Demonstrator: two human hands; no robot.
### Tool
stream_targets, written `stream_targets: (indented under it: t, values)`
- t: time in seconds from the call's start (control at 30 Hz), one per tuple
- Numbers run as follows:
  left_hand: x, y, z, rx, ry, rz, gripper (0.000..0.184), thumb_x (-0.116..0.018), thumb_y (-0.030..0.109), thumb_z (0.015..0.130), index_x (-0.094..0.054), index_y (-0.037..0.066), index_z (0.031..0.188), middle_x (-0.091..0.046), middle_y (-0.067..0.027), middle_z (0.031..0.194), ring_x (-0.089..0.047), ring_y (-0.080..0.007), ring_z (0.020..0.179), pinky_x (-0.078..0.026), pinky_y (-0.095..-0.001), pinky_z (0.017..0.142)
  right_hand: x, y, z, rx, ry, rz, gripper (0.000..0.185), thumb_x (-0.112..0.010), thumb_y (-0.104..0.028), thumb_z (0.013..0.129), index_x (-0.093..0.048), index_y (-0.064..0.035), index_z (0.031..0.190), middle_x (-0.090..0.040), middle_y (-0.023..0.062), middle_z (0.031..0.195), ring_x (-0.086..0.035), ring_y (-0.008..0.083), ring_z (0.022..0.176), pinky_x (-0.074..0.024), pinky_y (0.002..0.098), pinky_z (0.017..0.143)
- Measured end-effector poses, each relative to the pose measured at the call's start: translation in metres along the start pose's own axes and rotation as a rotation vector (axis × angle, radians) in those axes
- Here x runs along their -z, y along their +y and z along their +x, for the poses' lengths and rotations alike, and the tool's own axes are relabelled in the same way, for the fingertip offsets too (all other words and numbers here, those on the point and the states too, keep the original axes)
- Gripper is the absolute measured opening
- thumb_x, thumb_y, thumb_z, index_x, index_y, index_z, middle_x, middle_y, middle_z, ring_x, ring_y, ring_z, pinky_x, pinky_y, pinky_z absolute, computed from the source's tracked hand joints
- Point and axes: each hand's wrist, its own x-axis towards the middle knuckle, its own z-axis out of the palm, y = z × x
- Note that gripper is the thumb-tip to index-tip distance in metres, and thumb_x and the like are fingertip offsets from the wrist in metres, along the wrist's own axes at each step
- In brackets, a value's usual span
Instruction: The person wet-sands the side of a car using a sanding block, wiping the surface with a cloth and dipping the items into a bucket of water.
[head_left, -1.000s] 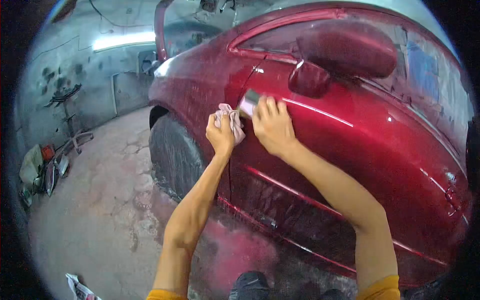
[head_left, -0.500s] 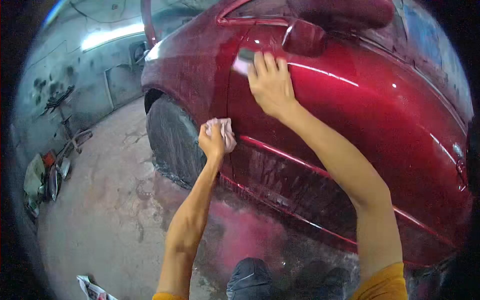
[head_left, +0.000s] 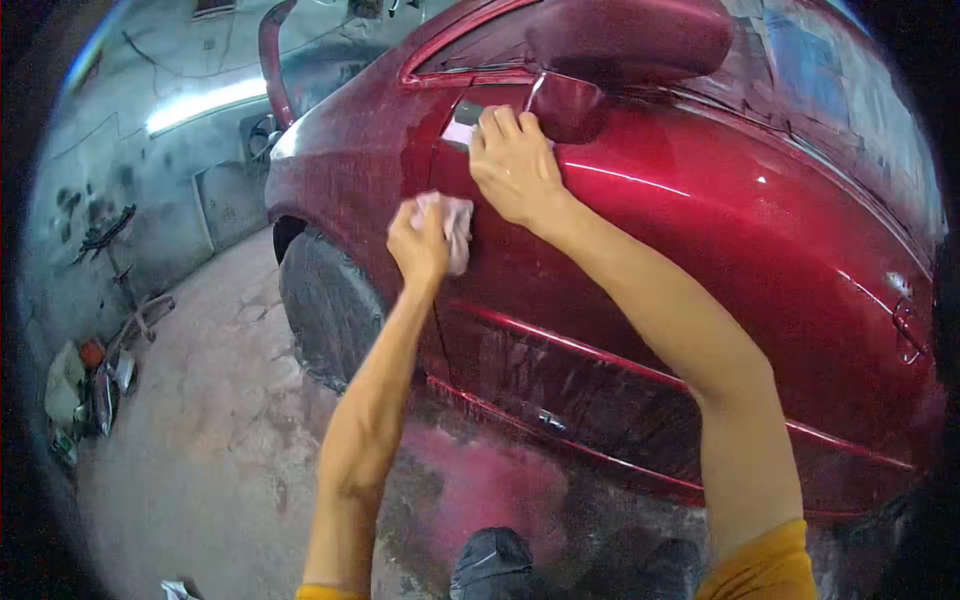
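Observation:
My left hand (head_left: 418,242) is closed round a crumpled pale pink cloth (head_left: 457,225), which is at the front part of the red car door (head_left: 610,240). Higher up, my right hand (head_left: 514,165) has its fingers bent over a flat block (head_left: 461,126) with a dark grey top and a whitish lower face. That block is against the door just below the window corner, left of the side mirror (head_left: 568,105). My palm and fingers hide part of it. Dull, hazy paint covers the front fender (head_left: 345,185), while the door is shiny.
A dark cover wraps the front wheel (head_left: 330,310). Covering sheets (head_left: 820,70) lie over the car's upper side. A stand (head_left: 122,265) and assorted parts (head_left: 100,385) are by the left wall. Pink overspray marks the floor (head_left: 490,490) below the door.
My left hand has moved up the door with the cloth. My right hand and its block are slightly higher, nearer the mirror. The whole view has shifted a little.

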Motion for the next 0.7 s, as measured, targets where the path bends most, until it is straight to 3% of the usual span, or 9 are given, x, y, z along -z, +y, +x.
stream_targets:
  t: [0.1,0.17,0.2,0.23,0.3,0.33,0.37,0.5,0.7]
  values:
    - [-0.006,0.032,0.06,-0.019,0.086,-0.108,0.041,-0.073,0.039,0.093,-0.074,0.0,0.105,-0.076,-0.0247,0.097,-0.074,-0.0364,0.092,-0.055,-0.045,0.083,0.012,-0.01,-0.021,-0.057,0.025,0.054,0.026,-0.064,-0.018,0.084,-0.076,0.0018,0.096,-0.068,0.0173,0.108,-0.058,0.0319,0.108,-0.0433,0.046,0.086]
    - [-0.01,0.049,0.085,-0.058,0.092,0.046,0.047,-0.071,0.046,0.093,-0.075,0.002,0.111,-0.077,-0.025,0.104,-0.075,-0.0399,0.101,-0.056,-0.0463,0.088,0.04,-0.013,-0.069,0.255,-0.079,0.01,0.041,-0.062,-0.023,0.085,-0.073,0.0072,0.112,-0.065,0.027,0.126,-0.057,0.0371,0.12,-0.0432,0.0491,0.1]
    - [-0.018,0.058,0.094,-0.144,0.01,-0.018,0.047,-0.071,0.048,0.092,-0.076,0.006,0.114,-0.077,-0.0235,0.108,-0.075,-0.0399,0.104,-0.056,-0.0471,0.092,0.046,-0.017,-0.096,0.35,-0.187,0.097,0.046,-0.062,-0.02,0.086,-0.07,0.0108,0.12,-0.061,0.0309,0.135,-0.057,0.0388,0.125,-0.0436,0.0498,0.102]
    - [-0.028,0.067,0.101,-0.233,-0.079,0.02,0.046,-0.073,0.049,0.091,-0.076,0.011,0.115,-0.077,-0.023,0.108,-0.075,-0.0401,0.102,-0.056,-0.0477,0.091,0.047,-0.014,-0.115,0.387,-0.114,0.154,0.045,-0.061,-0.021,0.088,-0.07,0.0104,0.119,-0.062,0.0315,0.133,-0.059,0.0392,0.122,-0.0441,0.0502,0.101]
    - [-0.046,0.11,0.104,-0.32,-0.232,0.132,0.047,-0.074,0.053,0.088,-0.075,0.012,0.113,-0.075,-0.0237,0.107,-0.073,-0.0423,0.102,-0.056,-0.0502,0.09,0.057,-0.007,-0.12,0.339,-0.149,0.185,0.043,-0.061,-0.02,0.089,-0.071,0.0085,0.12,-0.063,0.0299,0.132,-0.059,0.038,0.121,-0.0458,0.049,0.1]
    - [-0.06,0.119,0.11,-0.487,-0.246,0.182,0.054,-0.072,0.056,0.09,-0.074,0.011,0.119,-0.076,-0.0233,0.106,-0.073,-0.0425,0.101,-0.056,-0.0487,0.09,0.065,-0.003,-0.116,0.318,-0.179,0.17,0.043,-0.061,-0.021,0.089,-0.071,0.0076,0.119,-0.064,0.0291,0.132,-0.06,0.0375,0.12,-0.0463,0.0487,0.099]
    - [-0.071,0.131,0.117,-0.467,-0.256,0.292,0.051,-0.073,0.053,0.088,-0.074,0.01,0.115,-0.074,-0.0243,0.111,-0.072,-0.045,0.098,-0.057,-0.0525,0.087,0.065,-0.002,-0.117,0.311,-0.172,0.171,0.043,-0.061,-0.021,0.089,-0.072,0.0071,0.119,-0.064,0.0288,0.132,-0.06,0.0372,0.12,-0.0464,0.0488,0.099]
    - [-0.089,0.13,0.131,-0.424,-0.187,0.352,0.045,-0.06,0.043,0.095,-0.076,0.001,0.098,-0.073,-0.0319,0.095,-0.072,-0.0499,0.094,-0.057,-0.0577,0.088,0.055,-0.007,-0.122,0.258,-0.147,0.176,0.042,-0.059,-0.022,0.088,-0.073,0.0065,0.115,-0.064,0.027,0.133,-0.058,0.0359,0.121,-0.0442,0.048,0.101]
    - [-0.088,0.126,0.132,-0.467,-0.222,0.389,0.042,-0.059,0.04,0.097,-0.076,0.001,0.098,-0.073,-0.033,0.096,-0.072,-0.0511,0.094,-0.058,-0.0566,0.089,0.047,-0.008,-0.116,0.25,-0.118,0.222,0.04,-0.062,-0.02,0.086,-0.072,0.007,0.114,-0.062,0.0298,0.133,-0.059,0.0369,0.119,-0.0465,0.0487,0.098]
